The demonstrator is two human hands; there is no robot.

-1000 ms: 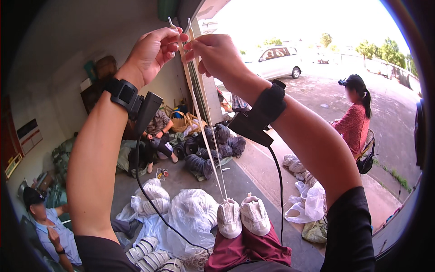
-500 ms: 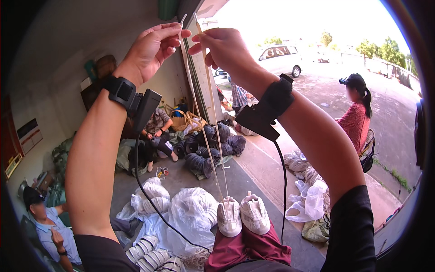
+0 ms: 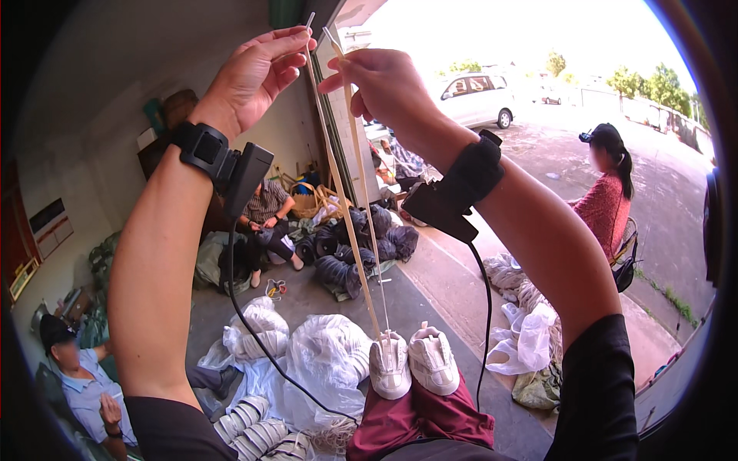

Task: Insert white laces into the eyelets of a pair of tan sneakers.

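A pair of pale shoes rests upright on my lap, the left shoe (image 3: 390,367) beside the right shoe (image 3: 433,361). A long cream shoelace (image 3: 340,196) runs up from the left shoe in two taut strands. High in front of me, my left hand (image 3: 269,73) pinches one strand just below its white tip. My right hand (image 3: 384,86) pinches the other strand near its tip, at about the same height. The two tips stand close together but apart. The right shoe shows no lace in its eyelets.
White plastic-wrapped bundles (image 3: 327,361) and stacked pale shoe pieces (image 3: 257,434) lie at left. Plastic bags and cords (image 3: 530,334) lie at right. Dark bundles (image 3: 338,273) lie farther off. Seated people (image 3: 84,388) are around; a white van (image 3: 477,100) stands outside. Cables hang from my wristbands.
My left hand has risen slightly with its lace tip. The left strand now shows its flat side and looks wider. My right hand has barely moved.
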